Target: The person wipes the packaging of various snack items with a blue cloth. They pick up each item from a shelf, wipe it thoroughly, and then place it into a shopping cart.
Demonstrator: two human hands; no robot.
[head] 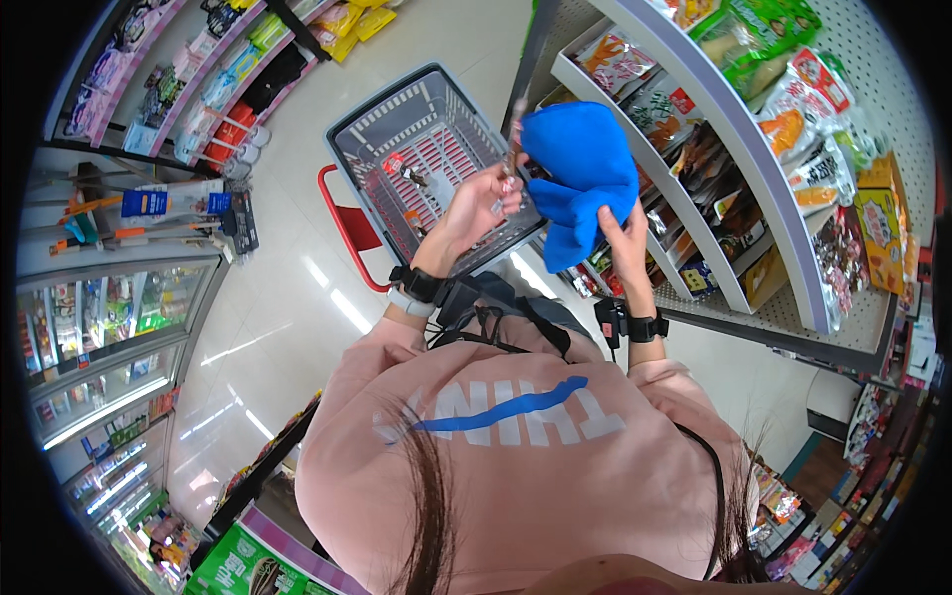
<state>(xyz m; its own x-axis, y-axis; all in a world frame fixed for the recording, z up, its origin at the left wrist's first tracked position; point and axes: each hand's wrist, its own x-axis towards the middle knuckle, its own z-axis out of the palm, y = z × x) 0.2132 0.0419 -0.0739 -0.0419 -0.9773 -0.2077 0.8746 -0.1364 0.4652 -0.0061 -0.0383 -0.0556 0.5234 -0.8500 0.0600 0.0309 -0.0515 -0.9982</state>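
Note:
A small wrapped snack packet (513,141) with clear and reddish film is held upright in my left hand (487,201), over the right side of a grey shopping basket (349,111). My right hand (626,236) grips a folded bright blue cloth (580,163) by its lower right part, in front of the snack shelves. The cloth hangs beside the packet; whether the two touch, I cannot tell. Inside the basket lie a few small packets, one of them red and dark (401,167). The basket's red handle (353,229) sticks out at its left.
Tiered shelves (788,223) of packaged snacks stand close at the right. At upper left are shelves (160,111) of small goods, with brushes and tools hanging below them. A glass-fronted cooler (119,312) stands at the left. Green packages (245,561) lie at the lower left.

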